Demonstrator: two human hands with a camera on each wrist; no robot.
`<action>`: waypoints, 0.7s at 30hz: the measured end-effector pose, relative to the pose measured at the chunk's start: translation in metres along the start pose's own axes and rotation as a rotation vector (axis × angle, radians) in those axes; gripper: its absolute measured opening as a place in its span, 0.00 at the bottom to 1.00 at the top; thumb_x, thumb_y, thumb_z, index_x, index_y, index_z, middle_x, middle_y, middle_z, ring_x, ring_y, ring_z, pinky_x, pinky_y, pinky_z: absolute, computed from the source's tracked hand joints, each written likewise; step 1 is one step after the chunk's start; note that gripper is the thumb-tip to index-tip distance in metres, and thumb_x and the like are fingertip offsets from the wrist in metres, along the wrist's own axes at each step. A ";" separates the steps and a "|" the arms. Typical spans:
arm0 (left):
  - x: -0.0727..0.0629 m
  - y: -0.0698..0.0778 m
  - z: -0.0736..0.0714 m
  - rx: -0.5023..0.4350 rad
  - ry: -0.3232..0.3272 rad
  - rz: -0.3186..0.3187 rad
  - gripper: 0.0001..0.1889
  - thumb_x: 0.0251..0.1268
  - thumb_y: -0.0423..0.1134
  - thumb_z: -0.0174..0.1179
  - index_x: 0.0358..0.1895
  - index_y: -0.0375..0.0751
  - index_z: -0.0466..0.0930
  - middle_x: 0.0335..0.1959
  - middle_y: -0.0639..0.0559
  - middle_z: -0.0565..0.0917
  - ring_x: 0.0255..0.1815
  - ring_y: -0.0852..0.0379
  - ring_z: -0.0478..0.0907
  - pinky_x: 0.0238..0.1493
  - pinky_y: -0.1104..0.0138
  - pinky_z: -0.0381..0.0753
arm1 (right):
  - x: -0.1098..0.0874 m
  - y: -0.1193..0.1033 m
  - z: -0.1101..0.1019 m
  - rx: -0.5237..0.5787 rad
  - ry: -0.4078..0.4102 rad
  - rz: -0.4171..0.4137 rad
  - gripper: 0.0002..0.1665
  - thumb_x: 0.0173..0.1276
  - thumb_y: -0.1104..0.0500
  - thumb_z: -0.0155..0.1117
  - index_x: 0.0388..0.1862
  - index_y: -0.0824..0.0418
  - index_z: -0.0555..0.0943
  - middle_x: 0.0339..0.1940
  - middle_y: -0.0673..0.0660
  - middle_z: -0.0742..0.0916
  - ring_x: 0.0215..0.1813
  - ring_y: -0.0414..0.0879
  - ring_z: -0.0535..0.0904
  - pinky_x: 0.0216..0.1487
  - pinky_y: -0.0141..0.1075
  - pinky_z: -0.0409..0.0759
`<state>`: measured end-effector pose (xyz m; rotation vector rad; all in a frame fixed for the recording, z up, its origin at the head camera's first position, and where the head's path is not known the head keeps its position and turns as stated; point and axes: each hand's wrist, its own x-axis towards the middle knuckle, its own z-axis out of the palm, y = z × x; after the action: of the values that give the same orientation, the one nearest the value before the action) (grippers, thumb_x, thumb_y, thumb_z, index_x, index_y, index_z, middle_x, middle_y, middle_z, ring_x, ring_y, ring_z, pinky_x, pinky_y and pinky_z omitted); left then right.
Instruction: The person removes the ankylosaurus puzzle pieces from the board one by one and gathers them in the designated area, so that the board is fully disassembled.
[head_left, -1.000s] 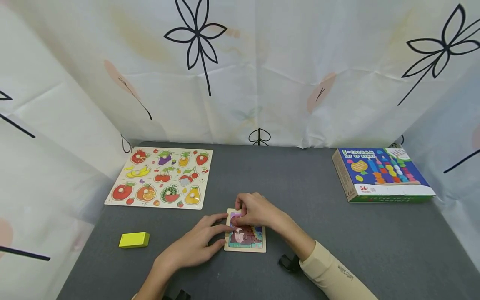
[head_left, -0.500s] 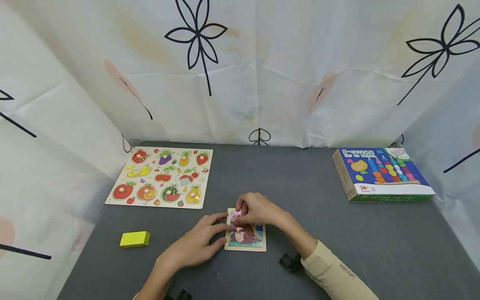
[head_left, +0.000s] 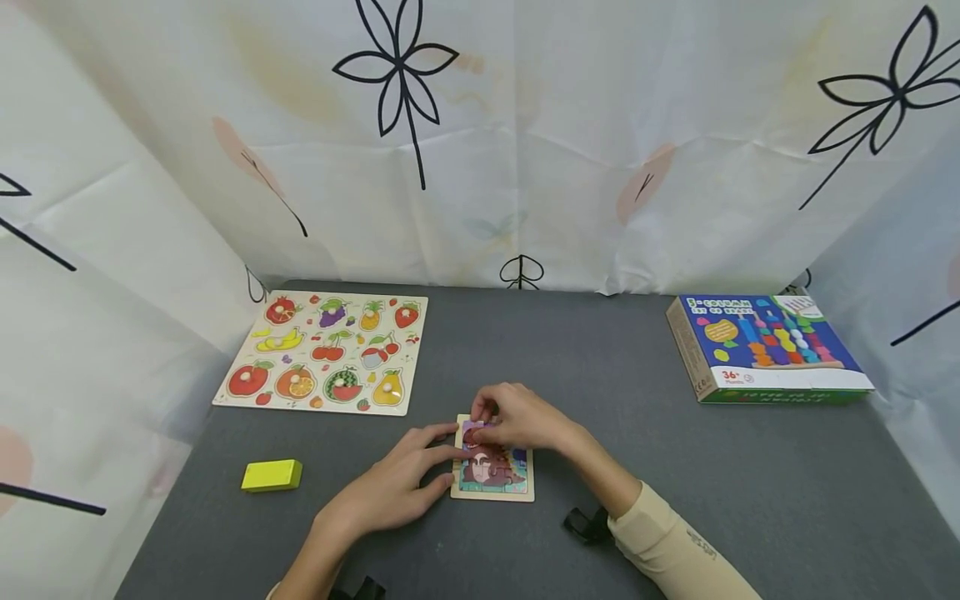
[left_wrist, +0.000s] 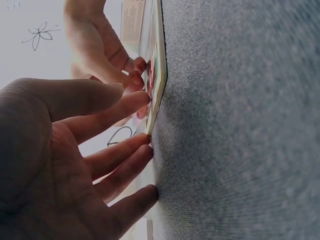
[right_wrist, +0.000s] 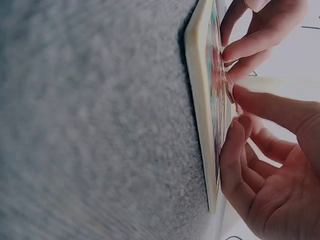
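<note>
A small jigsaw puzzle board (head_left: 491,497) with a pale wooden rim lies flat on the grey table, showing a brown figure on purple and teal. My left hand (head_left: 397,483) rests along its left side, fingers spread and mostly straight, one fingertip on the picture. Over the board's upper part, my right hand (head_left: 521,419) pinches a thin puzzle piece (right_wrist: 229,92) between thumb and a finger. In the right wrist view that piece stands slightly tilted against the board's surface. The fingers cover part of the picture's upper area.
A fruit peg-puzzle board (head_left: 318,354) lies at the back left. Nearer, on the left, is a yellow block (head_left: 272,475). A blue toy box (head_left: 765,346) sits at the back right. Patterned white cloth (head_left: 570,167) hangs behind the table.
My right hand's fingers shift very slightly at the board's upper left, where the picture now looks darker. The left hand keeps its place beside the board.
</note>
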<state>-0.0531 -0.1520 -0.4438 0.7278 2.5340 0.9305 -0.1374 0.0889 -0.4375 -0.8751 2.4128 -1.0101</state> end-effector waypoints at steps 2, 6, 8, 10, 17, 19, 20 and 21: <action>0.000 0.000 0.000 0.003 0.002 -0.001 0.19 0.82 0.37 0.59 0.70 0.50 0.85 0.83 0.43 0.70 0.80 0.39 0.68 0.74 0.36 0.75 | -0.001 0.000 0.000 0.016 0.005 -0.018 0.07 0.73 0.61 0.75 0.45 0.62 0.86 0.35 0.52 0.88 0.32 0.33 0.79 0.37 0.26 0.80; 0.000 0.001 0.000 0.009 0.012 -0.005 0.18 0.82 0.37 0.59 0.69 0.50 0.86 0.83 0.43 0.70 0.79 0.39 0.69 0.73 0.36 0.76 | -0.003 -0.002 0.000 0.049 0.012 -0.049 0.06 0.73 0.64 0.73 0.47 0.61 0.87 0.33 0.52 0.87 0.30 0.32 0.79 0.36 0.26 0.80; 0.000 0.001 0.000 0.010 0.015 -0.006 0.18 0.81 0.37 0.59 0.69 0.50 0.86 0.83 0.44 0.70 0.79 0.39 0.69 0.73 0.36 0.76 | -0.004 -0.003 0.000 0.067 0.022 -0.058 0.05 0.74 0.64 0.72 0.47 0.61 0.88 0.33 0.52 0.88 0.29 0.32 0.79 0.36 0.26 0.81; 0.000 0.001 0.000 0.008 0.017 -0.007 0.18 0.82 0.37 0.59 0.68 0.50 0.86 0.83 0.44 0.71 0.80 0.39 0.69 0.73 0.36 0.76 | -0.006 -0.002 -0.001 0.087 0.036 -0.067 0.05 0.74 0.65 0.72 0.46 0.61 0.89 0.33 0.53 0.88 0.30 0.32 0.80 0.38 0.26 0.82; 0.001 0.002 0.001 0.003 0.016 -0.013 0.18 0.82 0.36 0.59 0.68 0.49 0.86 0.82 0.43 0.71 0.79 0.39 0.69 0.73 0.37 0.76 | -0.018 0.006 -0.011 0.194 0.052 -0.045 0.06 0.75 0.62 0.73 0.47 0.62 0.90 0.36 0.54 0.90 0.35 0.36 0.83 0.42 0.29 0.85; 0.001 0.002 0.001 0.006 0.017 -0.015 0.18 0.82 0.36 0.59 0.68 0.49 0.86 0.82 0.43 0.71 0.79 0.40 0.69 0.73 0.37 0.76 | -0.023 0.009 -0.016 0.229 0.050 -0.043 0.07 0.76 0.62 0.73 0.48 0.63 0.90 0.36 0.56 0.90 0.35 0.40 0.85 0.41 0.30 0.84; 0.001 0.002 0.001 0.008 0.018 -0.016 0.18 0.82 0.36 0.59 0.68 0.49 0.86 0.82 0.42 0.71 0.79 0.40 0.70 0.72 0.37 0.76 | -0.025 0.011 -0.018 0.249 0.048 -0.041 0.07 0.76 0.62 0.72 0.48 0.64 0.90 0.37 0.57 0.90 0.36 0.43 0.86 0.41 0.30 0.85; 0.001 0.002 0.001 0.009 0.019 -0.016 0.18 0.81 0.36 0.59 0.68 0.49 0.86 0.82 0.42 0.71 0.78 0.40 0.70 0.72 0.38 0.76 | -0.028 0.013 -0.020 0.266 0.047 -0.036 0.07 0.76 0.63 0.72 0.49 0.64 0.90 0.37 0.58 0.90 0.36 0.46 0.86 0.41 0.30 0.84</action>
<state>-0.0529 -0.1492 -0.4435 0.7037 2.5577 0.9259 -0.1332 0.1247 -0.4302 -0.8104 2.2376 -1.3421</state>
